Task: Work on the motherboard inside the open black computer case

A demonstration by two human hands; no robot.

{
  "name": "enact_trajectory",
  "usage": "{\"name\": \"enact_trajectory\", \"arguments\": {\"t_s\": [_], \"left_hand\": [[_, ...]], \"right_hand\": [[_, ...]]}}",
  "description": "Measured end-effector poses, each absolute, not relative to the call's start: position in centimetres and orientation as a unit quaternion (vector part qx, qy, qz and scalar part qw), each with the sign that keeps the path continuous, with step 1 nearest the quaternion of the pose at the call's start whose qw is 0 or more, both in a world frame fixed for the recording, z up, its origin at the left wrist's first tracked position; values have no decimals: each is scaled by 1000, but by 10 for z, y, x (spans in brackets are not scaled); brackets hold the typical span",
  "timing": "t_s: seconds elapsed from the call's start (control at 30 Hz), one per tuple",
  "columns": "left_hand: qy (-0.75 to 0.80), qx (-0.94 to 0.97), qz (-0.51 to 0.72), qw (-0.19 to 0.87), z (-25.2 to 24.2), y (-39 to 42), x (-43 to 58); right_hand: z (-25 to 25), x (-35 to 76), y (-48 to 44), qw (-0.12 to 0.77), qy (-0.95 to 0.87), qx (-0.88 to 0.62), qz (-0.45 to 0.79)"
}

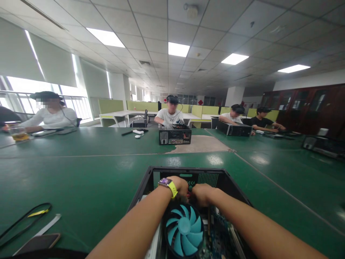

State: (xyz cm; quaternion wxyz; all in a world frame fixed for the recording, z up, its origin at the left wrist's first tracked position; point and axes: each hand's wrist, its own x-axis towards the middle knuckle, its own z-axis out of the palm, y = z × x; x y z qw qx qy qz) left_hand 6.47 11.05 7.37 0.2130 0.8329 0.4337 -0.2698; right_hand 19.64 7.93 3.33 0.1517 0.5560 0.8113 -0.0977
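Observation:
Both of my hands reach into an open black computer case [229, 176] that lies on the green table in front of me. My left hand [180, 184], with a watch on a yellow-green strap [172, 187] at its wrist, is curled closed near the far wall. Close beside it on the right, my right hand [203, 194] is closed too. A small red part [189, 194] shows between them; what the fingers hold is hidden. Nearer to me, below the hands, sits a round cooling fan with turquoise blades [184, 226]. Part of a circuit board [219, 237] shows right of the fan.
On the left of the green table [88, 187] lie a black cable [25, 216], a grey strip [48, 226] and a phone [37, 242]. Across the table, a person [171, 113] works at another open case [175, 136]. Other people sit left and right.

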Motion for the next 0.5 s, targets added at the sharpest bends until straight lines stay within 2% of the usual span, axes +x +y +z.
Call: {"name": "enact_trajectory", "arguments": {"t_s": [0.1,0.17,0.37,0.5], "left_hand": [[391,812,-273,337,73,111,61],[371,807,-263,377,70,111,62],[364,838,-233,332,73,113,65],[374,831,-262,318,78,109,66]], "right_hand": [[39,204,85,160,812,551,-109],[42,209,87,159,809,555,-111],[45,218,90,148,804,558,-140],[47,218,90,140,799,565,-151]]}}
